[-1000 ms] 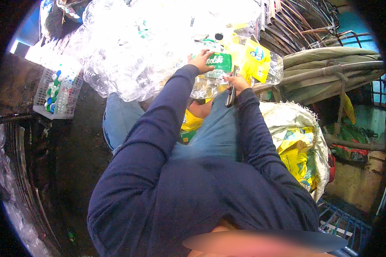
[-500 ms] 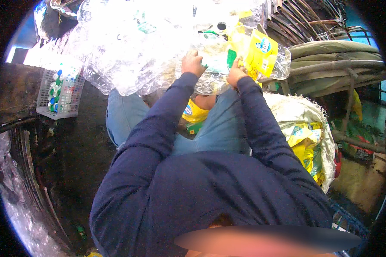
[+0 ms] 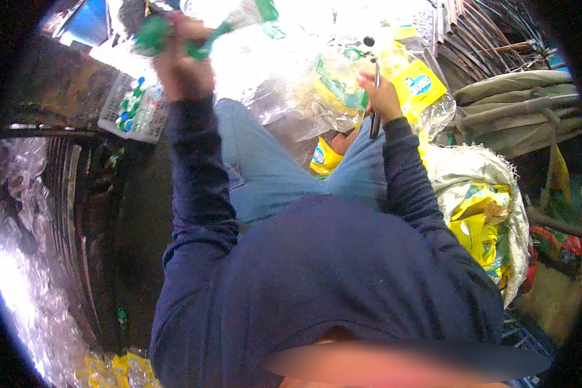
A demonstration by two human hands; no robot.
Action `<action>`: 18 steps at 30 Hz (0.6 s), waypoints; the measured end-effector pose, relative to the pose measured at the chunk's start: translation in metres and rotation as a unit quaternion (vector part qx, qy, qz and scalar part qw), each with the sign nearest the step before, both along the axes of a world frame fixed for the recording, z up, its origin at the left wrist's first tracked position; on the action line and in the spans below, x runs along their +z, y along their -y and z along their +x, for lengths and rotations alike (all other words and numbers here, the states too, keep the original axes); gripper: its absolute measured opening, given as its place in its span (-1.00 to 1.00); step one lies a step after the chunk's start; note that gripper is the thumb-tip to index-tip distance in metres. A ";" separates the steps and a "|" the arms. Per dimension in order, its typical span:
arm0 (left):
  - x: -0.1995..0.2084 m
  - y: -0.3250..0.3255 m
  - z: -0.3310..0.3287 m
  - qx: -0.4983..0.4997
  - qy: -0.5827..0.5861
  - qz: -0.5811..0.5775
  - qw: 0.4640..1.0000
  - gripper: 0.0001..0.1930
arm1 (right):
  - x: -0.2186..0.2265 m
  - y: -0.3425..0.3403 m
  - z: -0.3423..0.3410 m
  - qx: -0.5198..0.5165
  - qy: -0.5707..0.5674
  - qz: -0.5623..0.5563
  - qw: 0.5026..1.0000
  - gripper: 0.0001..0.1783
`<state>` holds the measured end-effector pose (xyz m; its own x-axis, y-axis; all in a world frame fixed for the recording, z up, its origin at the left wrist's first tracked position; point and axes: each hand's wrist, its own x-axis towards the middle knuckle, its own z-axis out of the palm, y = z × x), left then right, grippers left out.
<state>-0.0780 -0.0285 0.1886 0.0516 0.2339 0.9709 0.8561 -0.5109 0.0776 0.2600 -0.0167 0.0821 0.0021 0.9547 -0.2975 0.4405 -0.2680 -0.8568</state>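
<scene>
We observe the left hand (image 3: 182,61) raised high at upper left, its grip closed around a crumpled green label (image 3: 154,35), blurred by motion. The right hand (image 3: 383,96) sits at upper centre, its grip closed around a thin dark blade (image 3: 375,107) that points upward. Directly beside it lies a clear plastic bottle (image 3: 333,97) with green and yellow wrap, resting on the heap of clear bottles (image 3: 291,45). A white basket (image 3: 136,110) stands below the left hand.

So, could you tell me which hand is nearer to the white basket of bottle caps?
Left. The left hand is raised just above and right of the white basket; the right hand, holding a dark tool, is far right.
</scene>
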 end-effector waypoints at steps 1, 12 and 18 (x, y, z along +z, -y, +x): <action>0.017 0.016 -0.006 -0.176 0.130 -0.052 0.974 -0.89 | 0.017 0.006 -0.013 0.047 -0.104 0.055 0.992 -0.33; -0.074 0.054 0.156 -0.485 0.304 -0.320 0.755 -0.43 | 0.058 0.029 0.003 0.128 -0.162 0.347 0.915 -0.77; -0.199 -0.019 0.133 -0.074 0.307 -0.598 0.736 -0.38 | -0.063 0.069 0.192 -0.085 0.399 0.150 0.901 -0.66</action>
<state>0.0546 -0.0098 -0.0105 -0.2000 0.9769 -0.0747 0.4139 0.1533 0.8973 0.4525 -0.0859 0.0187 0.2554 0.9573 0.1352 0.9221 -0.1992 -0.3316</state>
